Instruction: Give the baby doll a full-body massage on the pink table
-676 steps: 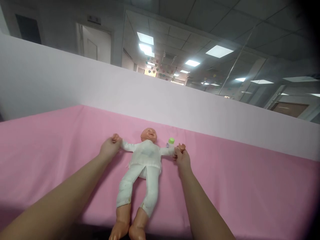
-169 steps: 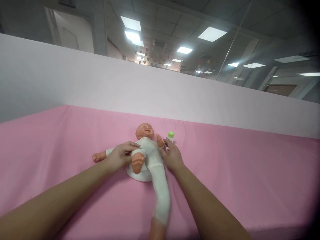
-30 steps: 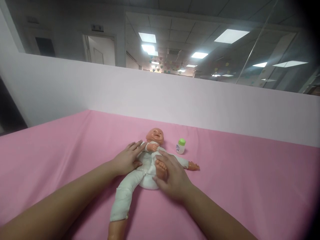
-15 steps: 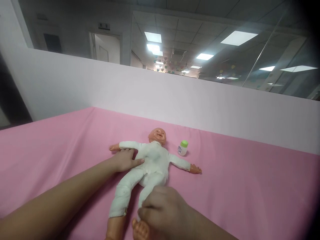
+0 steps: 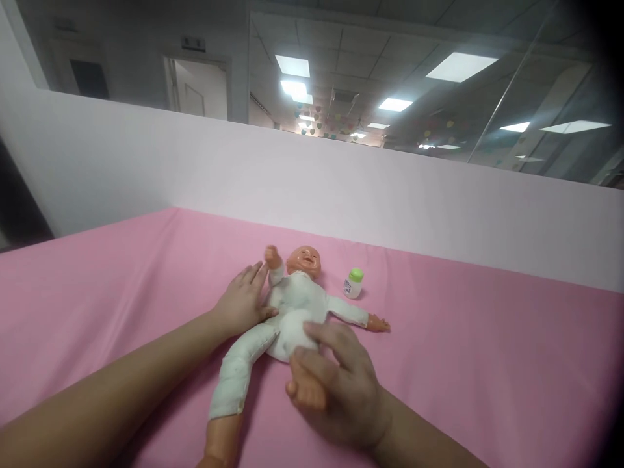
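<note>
A baby doll (image 5: 306, 296) with a white cloth body lies on its back, head away from me. My left hand (image 5: 244, 302) is flat against the side of its torso, fingers stretched out and thumb on the body. Its arm on that side sticks up beside my fingertips. My right hand (image 5: 353, 383) is wrapped round the doll's leg near the foot (image 5: 308, 393), and that leg is bent up toward the belly. The other leg (image 5: 233, 383) lies stretched toward me. By the doll's head stands a small bottle (image 5: 353, 286) with a green cap.
Pink cloth (image 5: 487, 338) covers the surface under the doll, with soft creases. A low white wall (image 5: 341, 188) runs along the far side, with a glass panel (image 5: 414, 91) above it. An open doorway (image 5: 199, 88) shows at the back left.
My right hand has pushed the doll's leg up and away from me, bending it. The doll's arm by my left hand has risen from lying flat. My left hand's fingers have straightened and moved slightly forward.
</note>
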`<act>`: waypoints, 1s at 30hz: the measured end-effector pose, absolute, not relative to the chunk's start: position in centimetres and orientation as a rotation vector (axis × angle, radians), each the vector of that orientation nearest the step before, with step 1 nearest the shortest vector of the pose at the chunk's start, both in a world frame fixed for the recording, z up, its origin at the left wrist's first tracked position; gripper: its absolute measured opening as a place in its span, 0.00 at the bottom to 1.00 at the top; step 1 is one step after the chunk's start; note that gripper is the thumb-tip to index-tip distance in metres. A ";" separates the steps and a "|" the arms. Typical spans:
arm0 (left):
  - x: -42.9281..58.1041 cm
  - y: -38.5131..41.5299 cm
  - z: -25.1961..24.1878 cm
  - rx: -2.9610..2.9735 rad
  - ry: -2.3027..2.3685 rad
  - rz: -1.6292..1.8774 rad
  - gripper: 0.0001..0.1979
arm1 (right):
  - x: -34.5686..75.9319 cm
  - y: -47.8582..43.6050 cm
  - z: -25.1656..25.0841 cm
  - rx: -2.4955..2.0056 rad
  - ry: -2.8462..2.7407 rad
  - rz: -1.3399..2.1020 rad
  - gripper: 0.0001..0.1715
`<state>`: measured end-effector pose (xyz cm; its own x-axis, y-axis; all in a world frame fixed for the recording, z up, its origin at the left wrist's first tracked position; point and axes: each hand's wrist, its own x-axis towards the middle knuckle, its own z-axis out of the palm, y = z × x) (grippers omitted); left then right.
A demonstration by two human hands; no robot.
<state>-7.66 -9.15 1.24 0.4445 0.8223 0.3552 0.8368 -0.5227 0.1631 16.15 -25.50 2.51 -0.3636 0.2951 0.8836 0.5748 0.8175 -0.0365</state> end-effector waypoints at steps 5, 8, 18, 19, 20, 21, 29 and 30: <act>-6.9 -10.0 1.3 -2.715 -1.239 -0.485 0.40 | 17.6 -22.3 1.4 -0.907 -1.957 -0.338 0.23; -6.8 -10.1 1.4 -2.713 -1.178 -0.416 0.38 | 18.0 -20.7 0.8 -1.051 -1.952 -0.284 0.19; -7.6 -9.6 0.5 -2.548 -1.454 -0.267 0.42 | 16.2 -23.3 2.0 -0.755 -1.977 -0.312 0.19; -7.7 -9.6 0.5 -2.538 -1.511 -0.242 0.43 | 15.8 -23.9 2.2 -0.704 -2.002 -0.276 0.19; -7.8 -9.7 0.6 -2.543 -1.552 -0.226 0.44 | 15.3 -24.4 2.2 -0.652 -2.034 -0.235 0.18; -7.9 -9.7 0.6 -2.567 -1.575 -0.221 0.45 | 14.9 -24.8 2.2 -0.601 -2.075 -0.192 0.16; -8.8 -9.1 0.9 -2.731 -1.725 -0.231 0.47 | 13.9 -25.1 -0.7 -0.508 -2.628 -0.133 0.17; -8.8 -8.9 0.9 -2.719 -1.737 -0.224 0.48 | 13.9 -25.0 -0.8 -0.506 -2.624 -0.129 0.18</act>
<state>-8.83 -8.92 0.86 0.4149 0.9074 0.0668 0.8946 -0.4203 0.1520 13.94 -24.97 -0.78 -0.8255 0.3294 0.4583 0.3728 0.9279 0.0046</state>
